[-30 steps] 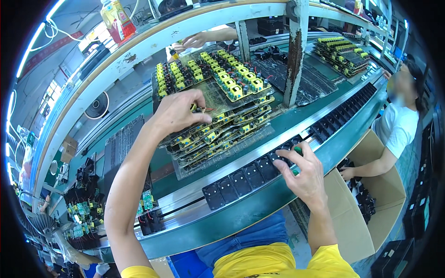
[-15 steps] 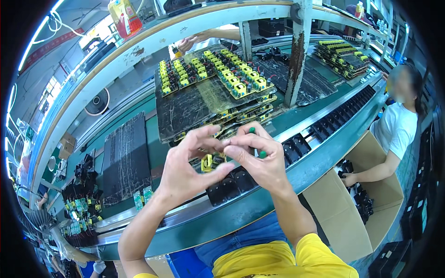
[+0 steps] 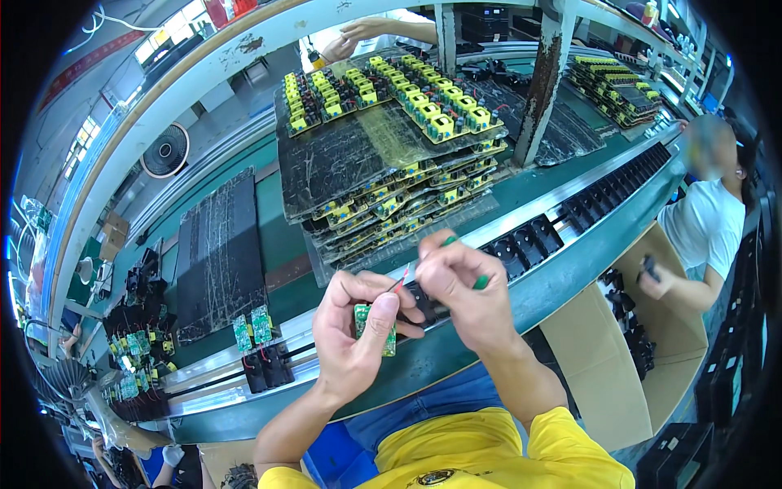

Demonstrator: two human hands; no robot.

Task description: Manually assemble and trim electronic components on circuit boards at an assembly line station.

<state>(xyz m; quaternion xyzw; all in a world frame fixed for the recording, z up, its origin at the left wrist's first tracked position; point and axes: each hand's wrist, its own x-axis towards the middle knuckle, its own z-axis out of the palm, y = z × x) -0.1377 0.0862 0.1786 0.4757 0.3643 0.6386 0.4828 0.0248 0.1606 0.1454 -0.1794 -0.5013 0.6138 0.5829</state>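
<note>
My left hand (image 3: 350, 338) is closed on a small green circuit board (image 3: 390, 341), thumb across its face. From the board a thin red wire (image 3: 402, 279) sticks up toward my other hand. My right hand (image 3: 476, 306) is closed just right of the wire's tip, thumb and forefinger pinched. Green pieces (image 3: 481, 282) show at its fingers; whether they are a tool or finger covers I cannot make out. Whether the pinch touches the wire is also unclear. Below and beyond both hands, black plastic cases (image 3: 521, 248) sit in a row on the rail.
Ahead stands a stack of dark trays (image 3: 326, 175) bearing boards with yellow parts. Further green boards (image 3: 261, 324) stand at black cases on the left. A rusty post (image 3: 542, 98) rises beyond. At right, a co-worker's hand (image 3: 656, 284) holds a black piece over a cardboard box (image 3: 590, 367).
My hands have lowered slightly, and the left has turned, bringing the green board and red wire into sight. The co-worker's hand has lifted out of the box with a black piece.
</note>
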